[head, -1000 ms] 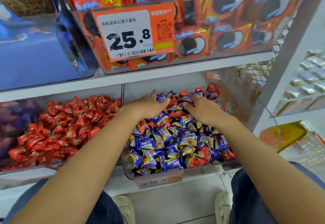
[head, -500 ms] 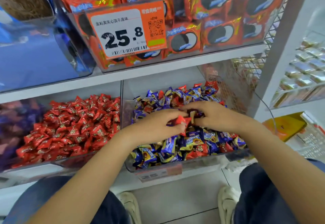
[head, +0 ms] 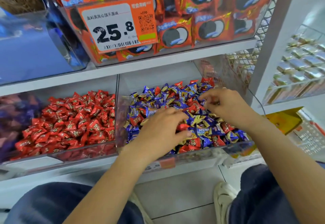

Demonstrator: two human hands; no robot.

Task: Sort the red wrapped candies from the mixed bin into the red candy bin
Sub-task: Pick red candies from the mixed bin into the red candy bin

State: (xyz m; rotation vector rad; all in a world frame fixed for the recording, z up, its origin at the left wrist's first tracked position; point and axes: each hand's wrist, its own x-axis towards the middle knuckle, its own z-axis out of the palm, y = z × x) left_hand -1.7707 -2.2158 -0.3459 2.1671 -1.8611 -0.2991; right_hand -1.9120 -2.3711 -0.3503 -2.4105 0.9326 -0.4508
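Observation:
The mixed bin on the lower shelf holds blue and red wrapped candies heaped together. My left hand lies over the front middle of that heap, fingers and thumb curled round a red candy. Further back and to the right, my right hand reaches in with bent fingers whose tips touch the candies, and I see nothing held in it. To the left, behind a clear divider, the red candy bin is full of red wrapped candies.
An upper shelf bin of orange cookie packs with a 25.8 price tag overhangs the candy bins. A wire mesh panel and a white upright bound the right side. A purple-candy bin sits at far left. My knees and shoes are below.
The hands had met over the bin with a red candy between them. They have parted: the left keeps the red candy near the front, the right has gone back to the heap's rear right.

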